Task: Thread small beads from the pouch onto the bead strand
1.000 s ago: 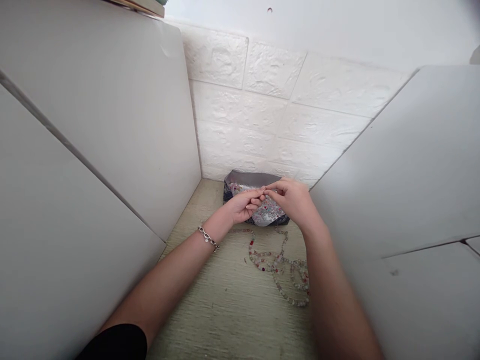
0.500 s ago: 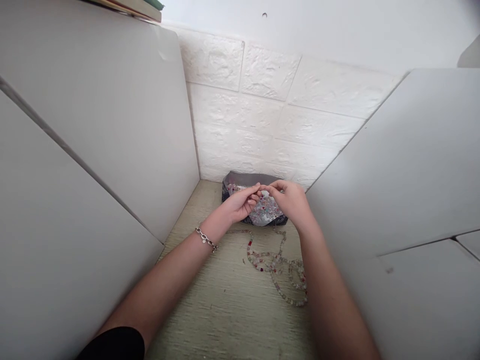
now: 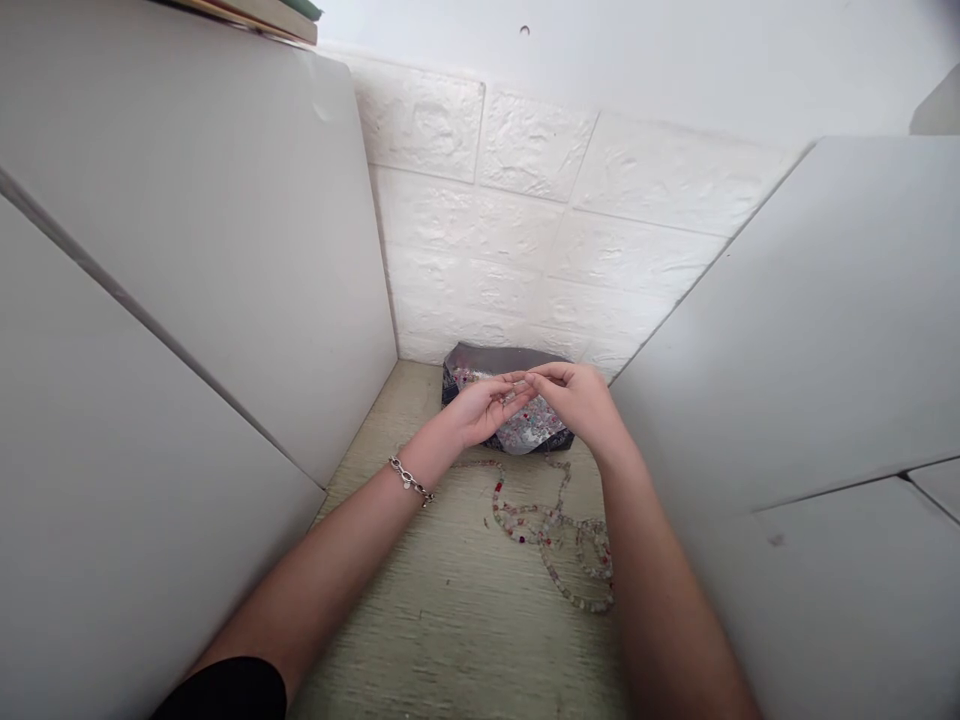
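Observation:
My left hand [image 3: 478, 408] is over a dark bag [image 3: 510, 358] of small mixed beads [image 3: 525, 425], its thumb and forefinger together and its lower fingers stretched out. The fingertips of my right hand [image 3: 581, 398] are pinched and meet those of the left. Whatever lies between the fingertips is too small to make out. Below the hands, a long beaded string [image 3: 559, 570] rests in loops, with pale, red and dark beads. One end of it passes behind my left wrist; my right forearm covers part of the loops.
The beads lie on a pale greenish wood-grain surface [image 3: 420, 620]. White panels stand at the left [image 3: 225, 250] and the right [image 3: 787, 350]. Behind the bag rises a white brick-patterned wall [image 3: 480, 230]. A chain bracelet [image 3: 409, 478] circles my left wrist.
The lower fingers of my left hand have uncurled and stretched toward the right hand. My right fingertips have shifted slightly left, closer against the left ones. The beaded string and bag stay put.

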Demonstrator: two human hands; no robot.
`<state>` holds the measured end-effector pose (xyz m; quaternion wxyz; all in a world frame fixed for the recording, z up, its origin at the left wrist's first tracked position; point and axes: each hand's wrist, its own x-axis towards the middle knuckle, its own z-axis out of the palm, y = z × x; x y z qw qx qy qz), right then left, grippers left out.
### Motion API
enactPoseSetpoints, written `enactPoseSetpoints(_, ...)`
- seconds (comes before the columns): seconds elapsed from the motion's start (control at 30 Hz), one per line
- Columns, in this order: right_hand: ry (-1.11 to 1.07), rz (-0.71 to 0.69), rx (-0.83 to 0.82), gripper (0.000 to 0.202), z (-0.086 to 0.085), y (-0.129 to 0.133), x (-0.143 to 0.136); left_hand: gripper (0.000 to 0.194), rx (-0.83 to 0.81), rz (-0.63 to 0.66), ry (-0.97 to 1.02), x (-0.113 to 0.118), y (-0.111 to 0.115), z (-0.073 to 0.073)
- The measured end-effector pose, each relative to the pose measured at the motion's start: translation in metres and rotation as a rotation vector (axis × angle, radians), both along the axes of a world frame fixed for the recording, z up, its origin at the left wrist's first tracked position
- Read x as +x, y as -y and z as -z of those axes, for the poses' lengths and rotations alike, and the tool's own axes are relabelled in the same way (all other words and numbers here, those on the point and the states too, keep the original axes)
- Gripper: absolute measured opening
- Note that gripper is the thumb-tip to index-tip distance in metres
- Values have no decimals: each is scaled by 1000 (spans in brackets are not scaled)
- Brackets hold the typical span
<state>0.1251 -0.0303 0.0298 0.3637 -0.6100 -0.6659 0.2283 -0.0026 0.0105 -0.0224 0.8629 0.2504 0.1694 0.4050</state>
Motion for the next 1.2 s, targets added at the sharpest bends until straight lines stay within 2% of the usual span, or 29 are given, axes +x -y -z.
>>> enactPoseSetpoints(0.13,126,55,39,23,-6,4,2,21,-45,-9,-73,-1,0,0)
enactPoseSetpoints(0.27,252,111,92,24,-11,7,10,20,-48,23,-156,-3,4,-7)
enactPoseSetpoints(0.43,348,91,157,21,-13,10,11,17,-92,10,-165,-4,4,-11)
enactPoseSetpoints(0.67,519,88,145,21,-15,14,-1,27,-111,154,-101,-6,0,-8)
enactPoseSetpoints(0.93,576,91,139,21,-17,17,-5,31,-82,184,-110,-7,0,-7)
enactPoseSetpoints(1.2,552,81,116,20,-19,19,-6,26,-36,174,-95,-6,-1,-5)
